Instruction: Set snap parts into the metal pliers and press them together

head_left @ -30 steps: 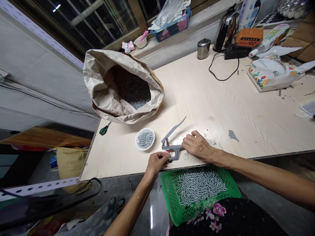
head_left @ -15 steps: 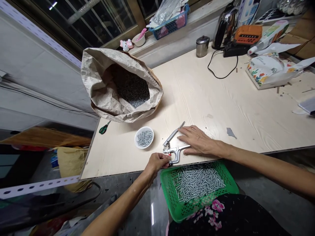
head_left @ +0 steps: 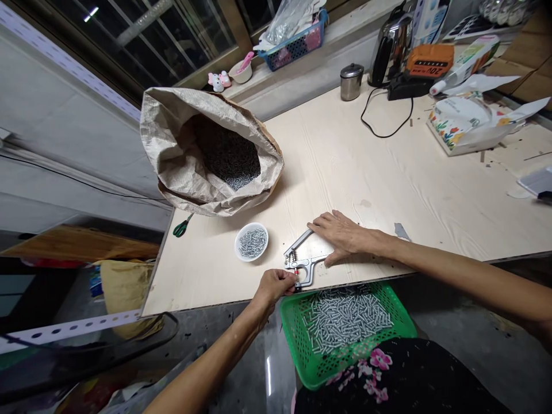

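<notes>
The fingertips of your left hand [head_left: 274,286] cover the lower tip of the grey pliers [head_left: 311,270], and anything between them is too small to make out, while your right hand [head_left: 340,234] hides the outer ends of both handles. The table [head_left: 366,172] covers the far side of the green basket [head_left: 296,345], and dark floral clothing [head_left: 414,374] part of its near side. Your forearms and the cardboard box [head_left: 524,57] are cut off by the picture's edges.
</notes>
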`<state>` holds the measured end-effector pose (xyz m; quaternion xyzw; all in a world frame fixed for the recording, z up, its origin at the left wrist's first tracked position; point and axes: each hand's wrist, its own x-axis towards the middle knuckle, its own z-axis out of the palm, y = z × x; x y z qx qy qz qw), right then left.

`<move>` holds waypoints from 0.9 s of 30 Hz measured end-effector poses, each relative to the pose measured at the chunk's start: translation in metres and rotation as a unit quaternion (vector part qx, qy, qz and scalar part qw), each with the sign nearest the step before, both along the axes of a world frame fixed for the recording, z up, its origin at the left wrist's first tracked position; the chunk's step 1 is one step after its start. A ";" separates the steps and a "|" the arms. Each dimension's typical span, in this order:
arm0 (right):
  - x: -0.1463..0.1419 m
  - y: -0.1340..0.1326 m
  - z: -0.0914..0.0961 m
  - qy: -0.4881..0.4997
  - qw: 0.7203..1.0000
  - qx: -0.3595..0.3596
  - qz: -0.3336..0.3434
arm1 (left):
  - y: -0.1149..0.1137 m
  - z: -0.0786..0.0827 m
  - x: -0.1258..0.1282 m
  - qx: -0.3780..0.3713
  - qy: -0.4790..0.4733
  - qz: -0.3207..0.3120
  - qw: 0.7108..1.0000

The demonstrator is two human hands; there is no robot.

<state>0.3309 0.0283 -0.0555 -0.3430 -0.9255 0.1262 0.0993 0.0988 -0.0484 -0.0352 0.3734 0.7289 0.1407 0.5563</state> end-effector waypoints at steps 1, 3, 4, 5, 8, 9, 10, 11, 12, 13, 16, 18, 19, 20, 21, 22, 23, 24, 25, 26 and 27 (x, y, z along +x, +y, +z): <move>0.000 -0.001 0.001 -0.003 1.000 0.002 0.000 | 0.001 0.000 0.000 -0.002 0.004 -0.003 1.000; 0.000 -0.002 0.002 -0.006 1.000 0.002 -0.002 | 0.001 0.001 0.000 -0.003 0.019 -0.015 1.000; 0.000 -0.004 0.003 -0.006 1.000 -0.003 -0.002 | 0.000 0.003 0.000 -0.001 0.032 -0.028 0.999; 0.000 -0.005 0.004 -0.006 1.000 -0.010 -0.004 | -0.002 0.004 0.000 0.009 0.056 -0.053 0.997; 0.000 -0.012 0.006 0.001 0.999 -0.031 -0.013 | -0.010 0.010 0.004 0.120 0.194 -0.163 0.960; 0.000 -0.015 0.005 0.005 0.999 -0.034 -0.019 | -0.011 0.011 0.008 0.177 0.241 -0.201 0.933; -0.001 -0.018 0.005 0.010 0.999 -0.035 -0.025 | -0.011 0.011 0.012 0.235 0.274 -0.237 0.902; -0.002 -0.020 0.004 0.014 0.999 -0.035 -0.030 | -0.009 0.011 0.017 0.287 0.291 -0.271 0.871; -0.003 -0.022 0.004 0.017 0.999 -0.035 -0.035 | -0.005 0.009 0.023 0.327 0.293 -0.305 0.845; -0.004 -0.024 0.003 0.018 0.998 -0.035 -0.038 | 0.001 0.007 0.029 0.355 0.286 -0.342 0.822; -0.003 -0.027 0.004 0.020 0.998 -0.040 -0.048 | 0.024 0.001 0.041 0.380 0.258 -0.436 0.774; 0.000 -0.027 0.008 0.028 0.997 -0.049 -0.051 | 0.036 -0.001 0.043 0.372 0.249 -0.476 0.757; 0.002 -0.027 0.009 0.032 0.997 -0.053 -0.052 | 0.039 -0.002 0.043 0.368 0.249 -0.485 0.753; 0.003 -0.027 0.011 0.033 0.997 -0.054 -0.053 | 0.041 -0.003 0.042 0.366 0.251 -0.488 0.751; 0.003 -0.027 0.011 0.030 0.997 -0.053 -0.054 | 0.041 -0.003 0.042 0.367 0.252 -0.486 0.752; 0.003 -0.027 0.010 0.023 0.997 -0.048 -0.054 | 0.040 -0.003 0.041 0.368 0.252 -0.479 0.756; 0.001 -0.027 0.008 0.014 0.997 -0.041 -0.056 | 0.038 -0.004 0.041 0.371 0.250 -0.471 0.760; -0.001 -0.027 0.005 0.004 0.998 -0.034 -0.059 | 0.037 -0.005 0.042 0.375 0.250 -0.461 0.764; -0.004 -0.027 0.001 -0.003 0.998 -0.027 -0.061 | 0.035 -0.006 0.043 0.379 0.251 -0.452 0.768; -0.007 -0.028 -0.003 -0.006 0.998 -0.021 -0.062 | 0.034 -0.007 0.044 0.382 0.253 -0.444 0.770; -0.009 -0.028 -0.007 -0.006 0.998 -0.015 -0.062 | 0.034 -0.008 0.044 0.384 0.256 -0.438 0.771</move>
